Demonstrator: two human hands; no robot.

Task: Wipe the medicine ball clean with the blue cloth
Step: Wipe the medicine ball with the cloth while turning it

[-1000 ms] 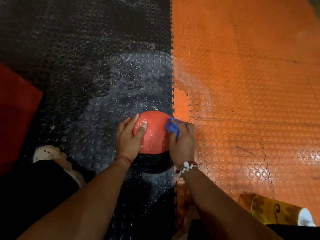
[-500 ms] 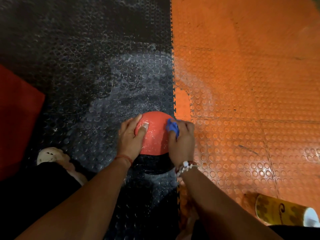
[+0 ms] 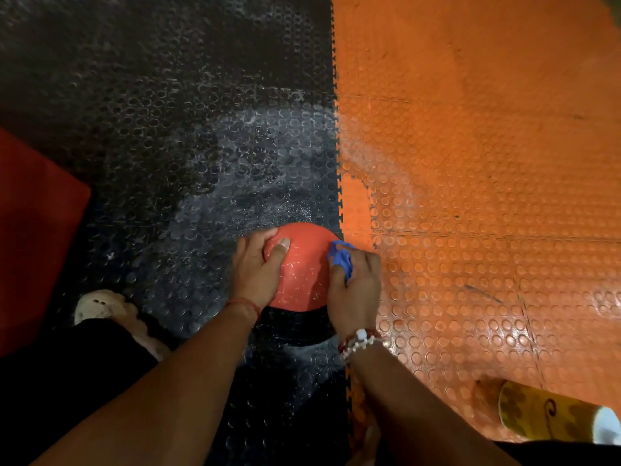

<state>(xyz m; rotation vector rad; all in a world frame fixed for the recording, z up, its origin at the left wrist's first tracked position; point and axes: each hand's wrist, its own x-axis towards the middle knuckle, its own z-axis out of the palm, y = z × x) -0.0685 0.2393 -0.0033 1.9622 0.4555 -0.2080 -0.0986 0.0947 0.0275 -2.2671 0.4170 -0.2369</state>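
Your left hand (image 3: 257, 274) grips the medicine ball (image 3: 302, 274), red half far, black near; your right hand (image 3: 356, 290) pinches the mostly hidden blue cloth (image 3: 341, 258).

We see dim, warm light; the far left floor (image 3: 100, 79) sinks into shadow, wet studs glint with glare, and the edges bend and soften.

Black studded floor mat (image 3: 161, 95), 10 o'clock, with whitish smear (image 3: 255, 156); orange studded floor mat (image 3: 487, 163), 2 o'clock, joined along a toothed seam; red pad (image 3: 33, 237), 9 o'clock; pale shoe (image 3: 97, 304), 8 o'clock; yellow patterned container (image 3: 544, 415), 5 o'clock.
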